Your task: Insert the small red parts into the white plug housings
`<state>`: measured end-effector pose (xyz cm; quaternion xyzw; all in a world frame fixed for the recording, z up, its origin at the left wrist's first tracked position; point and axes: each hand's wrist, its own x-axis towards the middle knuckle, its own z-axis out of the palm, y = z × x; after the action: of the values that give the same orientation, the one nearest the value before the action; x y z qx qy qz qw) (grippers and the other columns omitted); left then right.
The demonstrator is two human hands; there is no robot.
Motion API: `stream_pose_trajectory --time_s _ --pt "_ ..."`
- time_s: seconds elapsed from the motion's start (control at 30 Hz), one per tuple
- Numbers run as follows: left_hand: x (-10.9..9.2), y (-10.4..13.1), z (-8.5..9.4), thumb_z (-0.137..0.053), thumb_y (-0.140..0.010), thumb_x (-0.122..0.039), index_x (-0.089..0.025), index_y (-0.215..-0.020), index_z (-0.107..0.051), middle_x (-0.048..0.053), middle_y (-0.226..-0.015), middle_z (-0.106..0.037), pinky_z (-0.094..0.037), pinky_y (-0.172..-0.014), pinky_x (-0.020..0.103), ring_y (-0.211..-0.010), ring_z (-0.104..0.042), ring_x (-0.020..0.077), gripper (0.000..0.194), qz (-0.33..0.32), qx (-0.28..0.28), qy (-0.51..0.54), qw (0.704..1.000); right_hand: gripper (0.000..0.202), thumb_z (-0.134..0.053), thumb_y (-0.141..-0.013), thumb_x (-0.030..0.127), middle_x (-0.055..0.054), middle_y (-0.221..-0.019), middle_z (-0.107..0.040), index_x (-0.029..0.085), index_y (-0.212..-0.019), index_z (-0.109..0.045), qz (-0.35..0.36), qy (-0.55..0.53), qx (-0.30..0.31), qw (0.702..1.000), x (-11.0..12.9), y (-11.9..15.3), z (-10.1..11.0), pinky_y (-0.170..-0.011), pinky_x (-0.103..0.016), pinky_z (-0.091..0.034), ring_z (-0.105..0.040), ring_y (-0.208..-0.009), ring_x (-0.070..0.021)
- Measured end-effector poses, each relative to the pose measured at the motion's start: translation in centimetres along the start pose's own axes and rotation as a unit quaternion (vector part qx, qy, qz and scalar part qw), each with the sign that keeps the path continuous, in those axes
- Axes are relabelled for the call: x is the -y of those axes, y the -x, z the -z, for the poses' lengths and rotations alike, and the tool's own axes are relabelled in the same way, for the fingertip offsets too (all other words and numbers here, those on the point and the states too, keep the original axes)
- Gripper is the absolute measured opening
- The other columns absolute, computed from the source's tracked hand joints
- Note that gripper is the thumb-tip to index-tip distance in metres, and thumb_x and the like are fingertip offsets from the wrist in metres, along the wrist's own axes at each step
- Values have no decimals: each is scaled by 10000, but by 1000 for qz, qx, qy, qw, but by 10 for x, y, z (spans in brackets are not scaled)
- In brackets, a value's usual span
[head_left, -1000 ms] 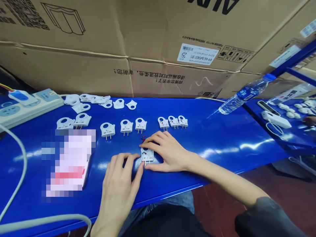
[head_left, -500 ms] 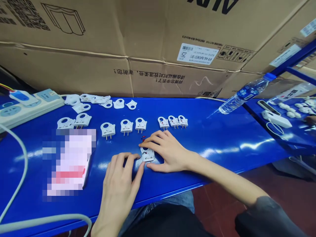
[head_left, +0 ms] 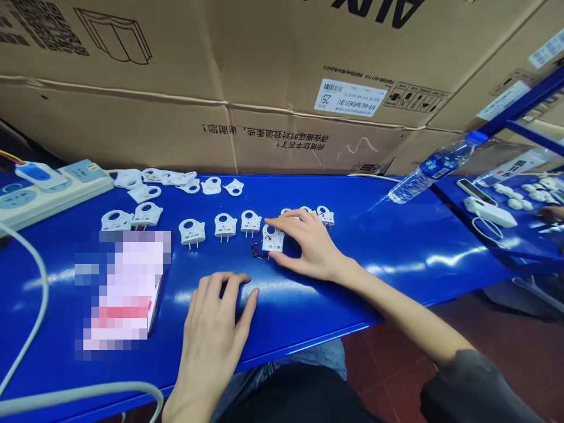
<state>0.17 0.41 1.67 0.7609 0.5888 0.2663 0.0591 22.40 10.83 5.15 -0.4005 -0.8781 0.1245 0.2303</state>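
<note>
My right hand (head_left: 308,244) lies on the glossy blue desk (head_left: 396,252), its grip pinching a small white plug (head_left: 272,237) between thumb and forefinger. The plug is a flat plastic piece with a round hole near its top and two thin metal prongs at its bottom edge. Its long axis runs from far to near, the hole end toward the cardboard boxes (head_left: 264,82) and the prongs toward me. It sits in line with a row of like plugs (head_left: 225,225) to its left, just beside the nearest of them, and partly in front of a second group of plugs (head_left: 325,215) that my fingers cover in part. A small dark red and black bit (head_left: 256,251) lies on the desk touching or just beside the plug's lower left corner; I cannot tell what it is.

My left hand (head_left: 215,329) rests palm down on the desk, nearer to me and well apart from the plug, its grip spread flat and holding nothing.

The boxes are matt brown corrugated card with printed black text. A clear plastic bottle (head_left: 429,167) lies tilted at the right. A white power strip (head_left: 53,188) with pale blue sockets sits at the far left.
</note>
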Motion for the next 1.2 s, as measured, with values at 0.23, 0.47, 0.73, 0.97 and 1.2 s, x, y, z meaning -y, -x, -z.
stream_pose_trajectory --time_s 0.23,0.47,0.73,0.97,1.2 --pt "3 1 -3 -510 -1034 -414 -234 -1159 -599 85 -1087 -650 -485 -828 407 -1012 -608 274 236 -2 1 -16 1000 534 -645 -981 395 -107 -1442 -654 215 -1477 -567 8 42 7 999 -25 -16 -4 -1219 -607 -280 -495 -1406 -312" --pt "0 0 0 -470 -1045 -425 -240 -1164 -601 94 -1087 -654 -493 -847 431 -1024 -616 286 257 9 7 -11 1000 533 -635 -956 338 -102 -1419 -669 190 -1465 -580 20 64 45 997 -32 -33 -9 -1281 -691 -91 -467 -1447 -309" --pt "-2 0 0 -461 -1047 -442 -238 -1175 -615 90 -1085 -652 -504 -836 423 -1024 -618 286 285 21 2 -5 1000 582 -601 -977 330 -123 -1551 -558 161 -1526 -507 12 63 50 997 -34 -35 -13 -1288 -683 -115 -410 -1495 -324" --pt "4 1 -1 -509 -1029 -417 -239 -1196 -626 86 -1095 -659 -503 -849 419 -1030 -619 279 271 7 6 0 1000 654 -653 -951 406 -116 -1520 -589 178 -1540 -478 67 69 42 994 -26 -48 -20 -1301 -663 -84 -410 -1492 -319" --pt "1 1 0 -501 -1043 -397 -233 -1216 -597 91 -1101 -640 -494 -854 427 -1037 -601 277 257 11 4 3 1000 548 -622 -968 351 -125 -1317 -711 157 -1476 -552 77 76 44 993 -25 -60 -27 -1297 -658 -122 -530 -1344 -296"
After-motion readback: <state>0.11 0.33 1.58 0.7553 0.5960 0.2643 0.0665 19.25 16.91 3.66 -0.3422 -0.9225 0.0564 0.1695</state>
